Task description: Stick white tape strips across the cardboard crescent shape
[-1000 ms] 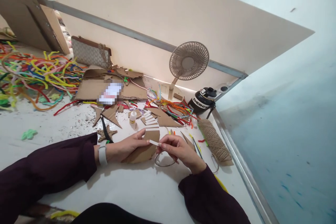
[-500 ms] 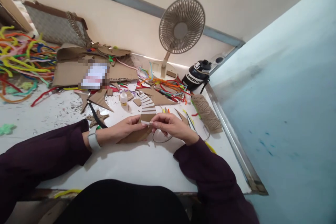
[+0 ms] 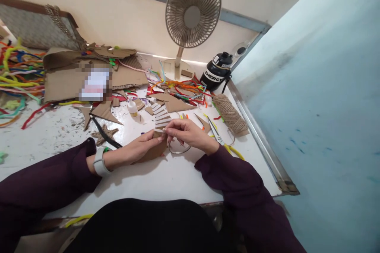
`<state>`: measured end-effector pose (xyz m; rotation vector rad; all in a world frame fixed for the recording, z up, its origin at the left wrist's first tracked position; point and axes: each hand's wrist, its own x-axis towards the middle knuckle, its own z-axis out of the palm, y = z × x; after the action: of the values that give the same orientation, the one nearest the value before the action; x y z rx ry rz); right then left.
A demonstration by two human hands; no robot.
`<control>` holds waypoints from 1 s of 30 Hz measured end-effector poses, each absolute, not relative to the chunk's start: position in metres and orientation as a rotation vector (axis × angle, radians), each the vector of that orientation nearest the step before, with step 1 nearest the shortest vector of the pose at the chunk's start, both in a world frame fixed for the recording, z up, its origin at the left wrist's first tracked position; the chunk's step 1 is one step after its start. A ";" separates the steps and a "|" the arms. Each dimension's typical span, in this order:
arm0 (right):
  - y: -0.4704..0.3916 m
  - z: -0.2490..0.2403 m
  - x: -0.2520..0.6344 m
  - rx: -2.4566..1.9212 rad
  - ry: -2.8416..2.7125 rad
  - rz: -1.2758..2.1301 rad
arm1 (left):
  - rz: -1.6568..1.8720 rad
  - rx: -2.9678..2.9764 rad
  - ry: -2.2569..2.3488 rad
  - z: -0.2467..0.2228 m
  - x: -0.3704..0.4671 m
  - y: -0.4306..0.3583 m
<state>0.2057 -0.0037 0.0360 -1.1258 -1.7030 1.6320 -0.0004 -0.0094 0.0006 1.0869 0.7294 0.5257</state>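
My left hand [image 3: 147, 144] is closed on a brown cardboard piece [image 3: 159, 154], thumb on its face. White strips [image 3: 161, 116] cross the upper part of the cardboard in a spaced row. My right hand [image 3: 185, 132] pinches at the cardboard's right edge, by the lowest white strip; whether its fingertips grip the strip or the cardboard is hidden. A loop of thin cord [image 3: 179, 152] lies under the right hand. Scissors [image 3: 216, 131] rest to its right. Beyond the left hand stands a small white glue bottle [image 3: 132, 107].
Twine [image 3: 230, 114] lies by the right edge, near a black bottle [image 3: 216, 72]. A fan [image 3: 192, 12] stands behind. Pipe cleaners [image 3: 22, 75] and a phone [image 3: 95, 84] on cardboard are at left. A cardboard star [image 3: 104, 134] and black-handled tool [image 3: 103, 131] lie near my left wrist.
My view has shifted, so the table things sit further left and higher. My right fingers have moved up along the cardboard's edge with the white strip, now closer below the others.
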 end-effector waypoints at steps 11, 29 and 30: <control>-0.006 0.041 0.203 -1.185 -1.658 1.607 | 0.535 0.828 0.597 0.001 0.006 -0.009; -0.008 0.045 0.199 -1.223 -1.607 1.624 | 0.545 0.756 0.661 -0.005 0.005 -0.009; -0.008 0.045 0.199 -1.223 -1.606 1.627 | 0.548 0.762 0.664 -0.005 0.005 -0.009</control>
<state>0.1992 -0.0079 0.0448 -1.2226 -1.6057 1.6267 0.0055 -0.0088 -0.0054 0.7617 0.6640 0.5479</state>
